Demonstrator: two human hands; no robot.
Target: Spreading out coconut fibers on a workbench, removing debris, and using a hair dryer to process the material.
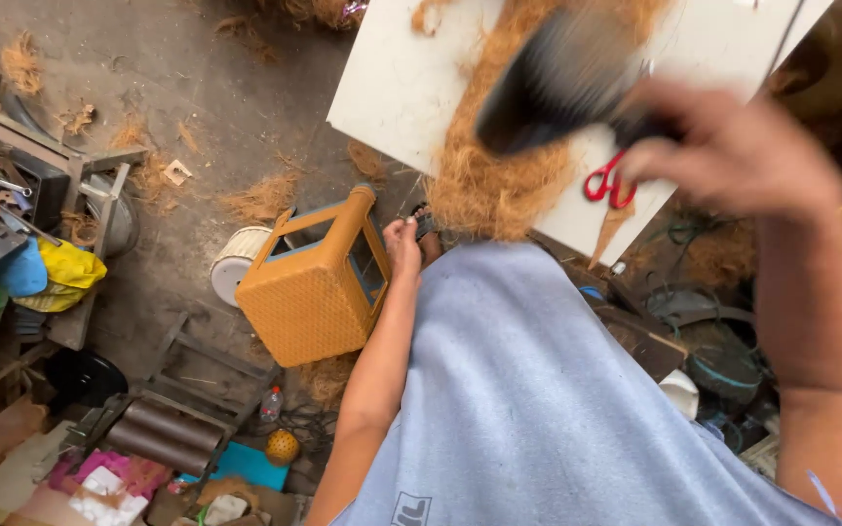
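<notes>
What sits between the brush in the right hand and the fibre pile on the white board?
Nothing visible. The right hand holds the blurred dark brush directly over the brown fibre pile on the white board; red scissors lie beside it.

I count two hands of mine: left grip [402, 244], right grip [733, 146]. One dark brush [548, 88], blurred. One pair of red scissors [609, 183]. One white desk [392, 88]. One brown fibre heap [499, 185] on it. One orange stool [314, 292]. One white spool [236, 263]. One yellow cloth [70, 265].
</notes>
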